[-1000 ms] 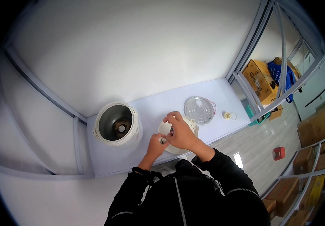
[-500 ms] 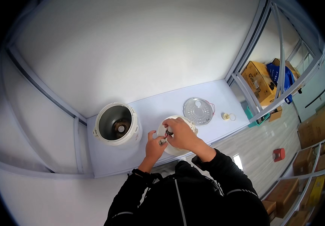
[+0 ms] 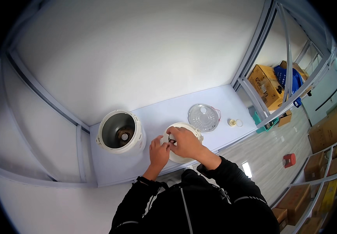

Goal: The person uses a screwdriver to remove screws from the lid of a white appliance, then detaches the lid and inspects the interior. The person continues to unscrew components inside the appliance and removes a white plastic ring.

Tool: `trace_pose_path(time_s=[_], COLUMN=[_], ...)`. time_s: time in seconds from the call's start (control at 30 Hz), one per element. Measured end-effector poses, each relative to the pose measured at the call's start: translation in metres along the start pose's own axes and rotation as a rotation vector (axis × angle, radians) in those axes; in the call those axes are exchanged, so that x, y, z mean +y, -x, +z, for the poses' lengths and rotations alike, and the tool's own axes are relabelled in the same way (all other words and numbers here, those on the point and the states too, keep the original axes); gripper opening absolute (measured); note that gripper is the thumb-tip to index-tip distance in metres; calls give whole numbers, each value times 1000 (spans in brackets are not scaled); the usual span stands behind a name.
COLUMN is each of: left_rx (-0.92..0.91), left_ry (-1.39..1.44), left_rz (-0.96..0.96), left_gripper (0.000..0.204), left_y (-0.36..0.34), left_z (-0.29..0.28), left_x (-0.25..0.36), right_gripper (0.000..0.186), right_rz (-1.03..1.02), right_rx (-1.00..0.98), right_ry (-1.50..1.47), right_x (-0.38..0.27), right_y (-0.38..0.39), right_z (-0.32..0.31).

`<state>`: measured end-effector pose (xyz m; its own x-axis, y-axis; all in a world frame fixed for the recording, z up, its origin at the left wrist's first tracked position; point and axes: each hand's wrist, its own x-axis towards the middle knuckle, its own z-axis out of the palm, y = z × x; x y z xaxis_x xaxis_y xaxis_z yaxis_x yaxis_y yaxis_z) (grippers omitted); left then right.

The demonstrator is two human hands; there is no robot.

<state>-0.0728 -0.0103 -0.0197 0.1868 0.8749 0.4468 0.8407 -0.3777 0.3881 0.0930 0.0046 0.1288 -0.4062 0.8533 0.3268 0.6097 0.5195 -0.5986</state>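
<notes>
Both my hands meet above a white round lid [image 3: 182, 159] near the table's front edge, hiding much of it. Between the fingers of my right hand [image 3: 188, 143] is a small dark, shiny metallic part [image 3: 171, 139], whose kind I cannot make out. My left hand [image 3: 159, 155] has thumb and forefinger pinched against that part's lower end; whatever they grip is too small to name. To the left stands an open white rice cooker body [image 3: 140, 136], its grey inside showing a brownish bottom with a pale round centre.
Behind the lid lies a round perforated metal plate [image 3: 203, 119] with a thin red loop at its edge. Further right sit a small yellowish cup [image 3: 231, 123] and a pale ring [image 3: 239, 123]. Cartons [image 3: 268, 87] and a red stool [image 3: 289, 160] stand beyond the table.
My left hand has turned, and its fingers have drawn closer to the right hand. The pale piece that showed at its fingertips is now out of sight. The view has shifted slightly.
</notes>
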Motion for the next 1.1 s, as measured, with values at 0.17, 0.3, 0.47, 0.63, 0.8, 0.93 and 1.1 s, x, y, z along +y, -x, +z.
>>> trace_pose_path(time_s=[0.17,0.3,0.47,0.63,0.8,0.93,1.1], left_rx=[-30,-67,-73,-55,-74,-44,-81], left_ry=[-98,-233,-80,-8,13,151,265], left_rz=[104,128,11,-8,-25,-74,-203], left_gripper=[20,22,21,13,15,29,42], left_y=[-1,-6,-13,-21,-25,-21,1], left_z=[10,11,6,10,14,8,-4], left_x=[-4,-7,-1,6,8,5,-3], right_gripper=[39,42,41,39,38,37,41], right_rz=[39,76,135,183,198,203,252], right_rx=[31,135,255,341,398,398,223], right_ry=[-74,-84,-167,-270,-287,-275,-348], right_x=[-7,-4,2,9,17,23,18], right_y=[-2,-5,-8,-3,4,10,15], right_z=[-5,-11,-24,-38,-44,-46,-45])
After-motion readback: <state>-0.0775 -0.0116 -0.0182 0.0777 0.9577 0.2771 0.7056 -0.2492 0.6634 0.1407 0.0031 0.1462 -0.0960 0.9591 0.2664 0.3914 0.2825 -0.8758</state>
